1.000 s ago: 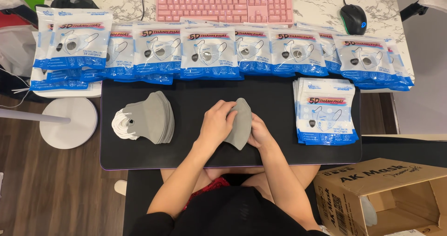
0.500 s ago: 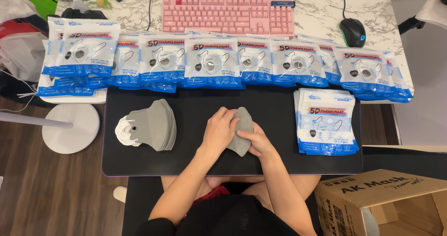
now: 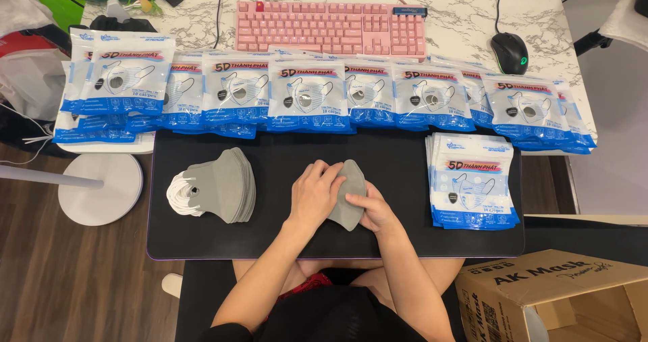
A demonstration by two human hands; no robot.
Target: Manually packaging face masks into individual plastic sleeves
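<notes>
Both hands — left (image 3: pixel 314 195), right (image 3: pixel 373 209) — clamped on grey mask stack (image 3: pixel 348 197), black mat (image 3: pixel 283 237)

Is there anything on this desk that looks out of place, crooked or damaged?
Nothing looks damaged or spilled. The left hand and right hand hold a small grey mask stack on the black mat. Another grey stack is fanned out, and the row of packets overlaps unevenly.

Single head-worn view, looking steeply down over the tabletop (image 3: pixel 472 18). Moderately close; forearms enter from the bottom edge. No second view.
</notes>
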